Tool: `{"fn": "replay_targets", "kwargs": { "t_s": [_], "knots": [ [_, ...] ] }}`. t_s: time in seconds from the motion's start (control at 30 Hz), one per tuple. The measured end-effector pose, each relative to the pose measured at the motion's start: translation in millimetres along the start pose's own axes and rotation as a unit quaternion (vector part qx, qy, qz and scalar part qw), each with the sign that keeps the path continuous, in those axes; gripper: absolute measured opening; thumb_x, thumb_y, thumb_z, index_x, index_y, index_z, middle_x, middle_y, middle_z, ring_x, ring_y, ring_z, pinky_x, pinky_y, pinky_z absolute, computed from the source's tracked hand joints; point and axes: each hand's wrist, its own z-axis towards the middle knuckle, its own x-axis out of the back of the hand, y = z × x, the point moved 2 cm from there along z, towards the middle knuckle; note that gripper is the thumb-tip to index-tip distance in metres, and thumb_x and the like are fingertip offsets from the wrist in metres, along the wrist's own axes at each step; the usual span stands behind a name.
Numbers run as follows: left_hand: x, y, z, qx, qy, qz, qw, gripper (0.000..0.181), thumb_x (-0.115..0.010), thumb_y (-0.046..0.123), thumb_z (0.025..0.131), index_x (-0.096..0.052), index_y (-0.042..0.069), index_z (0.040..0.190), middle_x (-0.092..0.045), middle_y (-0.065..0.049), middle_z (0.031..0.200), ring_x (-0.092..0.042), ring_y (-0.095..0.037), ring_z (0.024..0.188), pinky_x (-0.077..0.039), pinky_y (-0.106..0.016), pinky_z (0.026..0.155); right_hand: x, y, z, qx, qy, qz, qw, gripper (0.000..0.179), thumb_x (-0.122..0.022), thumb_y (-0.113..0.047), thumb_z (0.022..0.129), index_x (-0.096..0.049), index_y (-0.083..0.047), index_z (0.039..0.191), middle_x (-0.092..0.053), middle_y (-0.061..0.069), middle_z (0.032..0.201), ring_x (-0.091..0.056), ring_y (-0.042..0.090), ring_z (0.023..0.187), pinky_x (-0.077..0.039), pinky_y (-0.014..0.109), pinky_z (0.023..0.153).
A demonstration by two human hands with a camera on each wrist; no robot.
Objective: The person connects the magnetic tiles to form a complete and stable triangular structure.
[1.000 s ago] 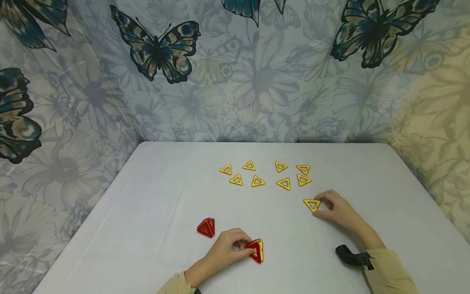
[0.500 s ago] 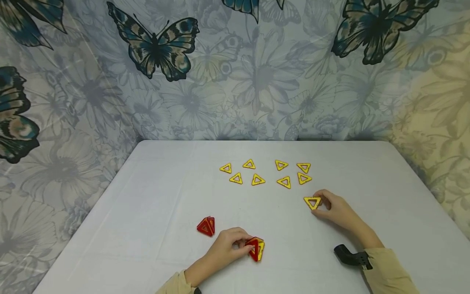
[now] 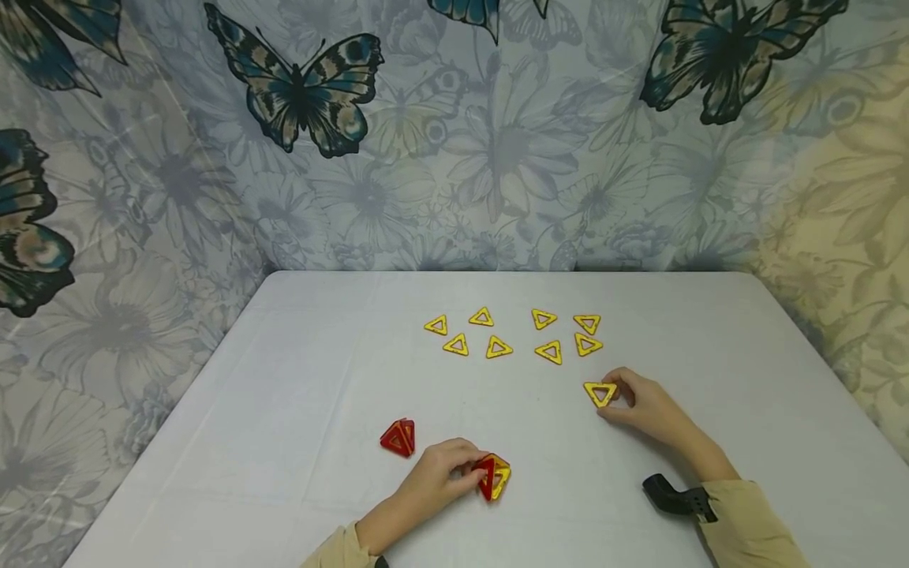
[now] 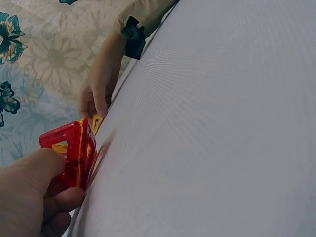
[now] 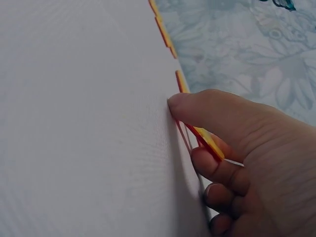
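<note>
My left hand (image 3: 436, 480) grips a small pyramid (image 3: 495, 477) made of red and yellow triangular magnetic tiles, near the front middle of the table. In the left wrist view, thumb and fingers pinch its red side (image 4: 79, 153). My right hand (image 3: 653, 406), farther right, pinches a single yellow triangular magnetic tile (image 3: 600, 386) by its right edge. The right wrist view has that tile (image 5: 210, 144) between thumb and fingers, tilted off the white surface at its near end. Left of the left hand stands a separate red pyramid (image 3: 398, 439).
Several yellow triangular tiles (image 3: 499, 353) lie flat in loose rows toward the back of the white table (image 3: 319, 355). A butterfly-patterned wall (image 3: 426, 197) stands behind the table. A black wrist device (image 3: 678, 498) sits on the right forearm.
The pyramid in my left hand has turned, so more of its yellow side faces the head camera. My right hand and its tile have shifted slightly left.
</note>
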Motion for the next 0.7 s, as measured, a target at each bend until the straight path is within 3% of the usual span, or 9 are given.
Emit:
{"fn": "replay_targets", "kwargs": {
  "t_s": [0.17, 0.4, 0.7],
  "knots": [
    [0.0, -0.4, -0.4, -0.002, 0.009, 0.017, 0.9998, 0.015, -0.063, 0.005, 0.082, -0.067, 0.002, 0.096, -0.060, 0.002, 0.088, -0.050, -0.003, 0.072, -0.041, -0.012, 0.062, -2.8, -1.9, 1.1, -0.003, -0.007, 0.001, 1.0000, 0.041, -0.077, -0.023, 0.070, -0.052, -0.005, 0.096, -0.043, 0.001, 0.074, -0.039, 0.017, 0.068, -0.033, 0.028, 0.056],
    [0.9, 1.3, 0.7, -0.049, 0.027, 0.025, 0.9981, 0.016, -0.067, 0.003, 0.079, -0.067, 0.004, 0.095, -0.059, 0.003, 0.084, -0.050, -0.004, 0.068, -0.041, -0.011, 0.062, -8.2, -8.6, 1.1, 0.014, -0.010, 0.000, 0.9999, 0.040, -0.079, -0.022, 0.067, -0.052, -0.006, 0.092, -0.042, 0.000, 0.071, -0.038, 0.016, 0.065, -0.032, 0.027, 0.054],
    [-0.4, 0.4, 0.9, -0.046, 0.029, 0.015, 0.9984, 0.013, -0.069, 0.008, 0.078, -0.064, 0.008, 0.090, -0.056, 0.005, 0.081, -0.050, -0.005, 0.067, -0.041, -0.011, 0.060, -22.3, -27.1, -1.7, 0.027, -0.036, 0.012, 0.9989, 0.041, -0.079, -0.027, 0.067, -0.052, -0.007, 0.092, -0.041, -0.001, 0.069, -0.037, 0.014, 0.063, -0.031, 0.026, 0.052]
  ]
}}
